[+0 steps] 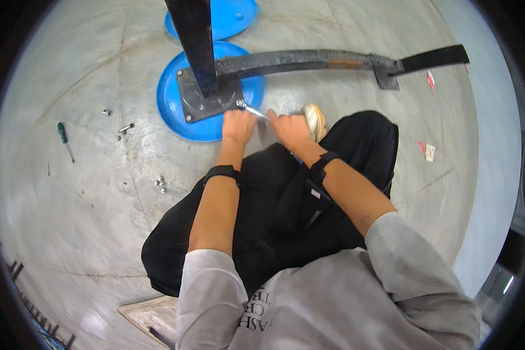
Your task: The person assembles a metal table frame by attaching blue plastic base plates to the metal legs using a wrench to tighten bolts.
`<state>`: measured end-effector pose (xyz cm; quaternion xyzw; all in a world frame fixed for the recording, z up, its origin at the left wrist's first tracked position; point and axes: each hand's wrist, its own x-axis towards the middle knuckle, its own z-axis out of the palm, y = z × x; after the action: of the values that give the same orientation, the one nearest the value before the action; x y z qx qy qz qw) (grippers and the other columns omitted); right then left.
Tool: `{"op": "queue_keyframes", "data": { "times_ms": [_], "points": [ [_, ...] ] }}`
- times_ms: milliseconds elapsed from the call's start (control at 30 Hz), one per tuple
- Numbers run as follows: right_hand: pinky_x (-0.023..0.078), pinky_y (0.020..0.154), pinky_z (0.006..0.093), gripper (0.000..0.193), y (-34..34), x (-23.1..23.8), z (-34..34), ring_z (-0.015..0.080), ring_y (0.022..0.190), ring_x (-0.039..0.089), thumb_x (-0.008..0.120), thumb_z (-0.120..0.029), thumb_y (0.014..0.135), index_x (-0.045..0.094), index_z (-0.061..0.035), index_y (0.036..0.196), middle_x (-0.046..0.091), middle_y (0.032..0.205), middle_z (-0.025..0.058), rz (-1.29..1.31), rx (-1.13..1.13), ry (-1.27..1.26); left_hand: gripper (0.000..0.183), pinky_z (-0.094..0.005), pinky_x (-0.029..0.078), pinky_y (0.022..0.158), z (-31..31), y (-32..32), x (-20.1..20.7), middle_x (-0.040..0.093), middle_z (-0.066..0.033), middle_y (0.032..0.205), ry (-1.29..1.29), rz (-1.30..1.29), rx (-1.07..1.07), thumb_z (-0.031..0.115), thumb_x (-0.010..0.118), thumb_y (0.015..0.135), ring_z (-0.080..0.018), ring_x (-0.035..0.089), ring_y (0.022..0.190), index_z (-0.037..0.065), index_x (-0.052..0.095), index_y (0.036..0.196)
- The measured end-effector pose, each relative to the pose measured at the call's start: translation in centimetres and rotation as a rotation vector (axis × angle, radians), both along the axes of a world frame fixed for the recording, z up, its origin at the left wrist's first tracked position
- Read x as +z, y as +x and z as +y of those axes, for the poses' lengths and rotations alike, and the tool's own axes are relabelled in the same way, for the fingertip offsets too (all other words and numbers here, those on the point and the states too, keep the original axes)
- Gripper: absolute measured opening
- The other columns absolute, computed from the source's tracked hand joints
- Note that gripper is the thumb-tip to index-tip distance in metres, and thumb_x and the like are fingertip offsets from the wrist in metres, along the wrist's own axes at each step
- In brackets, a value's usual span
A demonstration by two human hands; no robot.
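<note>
A black square metal plate (199, 111) with bolts at its corners lies over a round blue disc (167, 102). From the plate rises a black post (196, 44). My right hand (291, 129) is closed round a silver wrench (255, 111), its index finger stretched along it. The wrench's head meets the corner bolt (240, 102) nearest me. Right below that bolt, my left hand (238, 125) is curled at the plate's edge. Its fingertips, and whatever they grip, are hidden.
A long dark metal bar (297, 60) reaches right from the post. Behind is a second blue disc (233, 20). On the floor at left lie a green-handled screwdriver (62, 133), a loose bolt (125, 128) and several nuts (160, 182). A shoe (315, 121) stands beside my right hand.
</note>
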<state>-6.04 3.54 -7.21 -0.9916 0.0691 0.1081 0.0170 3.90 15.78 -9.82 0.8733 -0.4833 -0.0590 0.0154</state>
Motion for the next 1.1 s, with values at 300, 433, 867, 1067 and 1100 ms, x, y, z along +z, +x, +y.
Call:
{"op": "queue_keyframes", "data": {
  "times_ms": [300,433,867,1067,1100],
  "points": [
    [0.049,0.051,0.0384,0.018,1.1,-0.9,0.7,0.0279,0.062,0.064,0.048,-0.012,0.08,0.047,-0.0082,0.097,0.063,0.07,0.0113,0.032,-0.075,-0.127,0.015,-0.0353,0.05,0.059,-0.4,1.1,-0.8,0.065,-0.0084,0.072,-0.024,0.08,-0.078,0.014,0.054,0.075,-0.0235,0.065,0.069,0.012,0.067,0.068],
    [0.049,0.054,0.0398,0.019,1.5,-0.7,0.3,0.03,0.064,0.063,0.048,-0.01,0.079,0.047,-0.0056,0.097,0.063,0.069,0.0131,0.046,0.009,-0.082,0.014,-0.0331,0.05,0.06,0.0,1.3,-0.6,0.066,-0.0048,0.075,-0.035,0.088,-0.127,0.012,0.055,0.075,-0.021,0.065,0.073,0.014,0.068,0.072],
    [0.048,0.058,0.0423,0.022,1.6,-1.1,-1.1,0.0326,0.064,0.062,0.051,-0.009,0.074,0.049,-0.0041,0.096,0.061,0.067,0.0149,0.033,0.061,0.047,0.025,-0.0408,0.048,0.058,0.6,1.3,-3.2,0.061,-0.0145,0.063,-0.295,0.19,-0.14,0.021,0.052,0.079,-0.0308,0.061,0.06,0.006,0.062,0.062],
    [0.049,0.058,0.0415,0.022,1.6,-1.2,-1.7,0.032,0.065,0.062,0.053,-0.009,0.074,0.048,-0.0035,0.095,0.061,0.067,0.0148,0.039,0.081,0.041,0.028,-0.0412,0.048,0.055,0.7,1.4,-2.6,0.06,-0.0154,0.061,-0.351,0.184,-0.135,0.024,0.053,0.08,-0.0315,0.06,0.058,0.006,0.06,0.059],
    [0.048,0.058,0.0414,0.023,1.9,-1.2,-1.9,0.032,0.065,0.062,0.053,-0.009,0.073,0.048,-0.0031,0.095,0.061,0.068,0.015,0.056,0.095,0.047,0.021,-0.0402,0.048,0.056,0.7,1.5,-2.2,0.061,-0.0141,0.063,-0.323,0.193,-0.13,0.019,0.053,0.076,-0.03,0.061,0.059,0.007,0.061,0.06]
  ]
}}
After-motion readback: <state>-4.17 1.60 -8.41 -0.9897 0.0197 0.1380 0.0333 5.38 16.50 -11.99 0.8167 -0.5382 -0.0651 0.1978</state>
